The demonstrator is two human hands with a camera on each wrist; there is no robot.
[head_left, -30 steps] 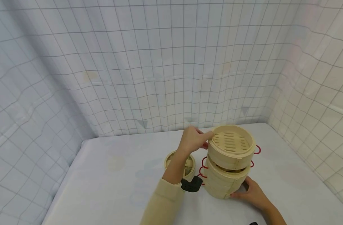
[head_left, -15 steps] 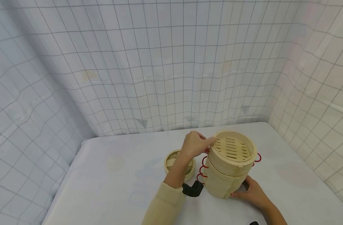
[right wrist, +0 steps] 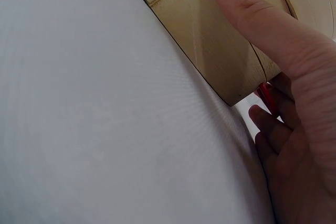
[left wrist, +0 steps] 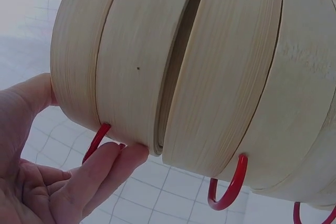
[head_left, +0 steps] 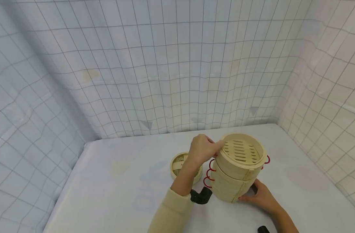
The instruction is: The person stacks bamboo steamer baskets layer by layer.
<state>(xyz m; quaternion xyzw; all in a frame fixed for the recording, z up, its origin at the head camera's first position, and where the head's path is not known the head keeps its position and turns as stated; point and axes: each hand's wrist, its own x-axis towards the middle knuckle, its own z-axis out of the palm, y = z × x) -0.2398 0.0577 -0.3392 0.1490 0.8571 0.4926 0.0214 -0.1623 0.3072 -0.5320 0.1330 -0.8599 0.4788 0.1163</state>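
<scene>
The top bamboo steamer basket (head_left: 237, 168), with a slatted base, sits tilted on a stack of lower steamer baskets (head_left: 228, 186). My left hand (head_left: 203, 149) pinches its left rim, thumb at the edge. In the left wrist view, the fingers of the left hand (left wrist: 79, 182) lie by a red handle (left wrist: 96, 142), and a dark gap shows between the top basket (left wrist: 131, 51) and the basket below (left wrist: 226, 77). My right hand (head_left: 261, 198) holds the stack low on its right side. In the right wrist view, its thumb (right wrist: 262, 22) presses the bamboo wall; some fingertips are hidden.
A round bamboo lid (head_left: 177, 165) with a band across it lies on the white table (head_left: 122, 184), left of the stack and partly behind the left forearm. Red loop handles stick out from both sides of the stack. Grid-lined white curtains (head_left: 165, 81) surround the table.
The top basket has come down onto the stack with the left hand, and the wide front gap has closed. The right hand stays at the stack's lower side.
</scene>
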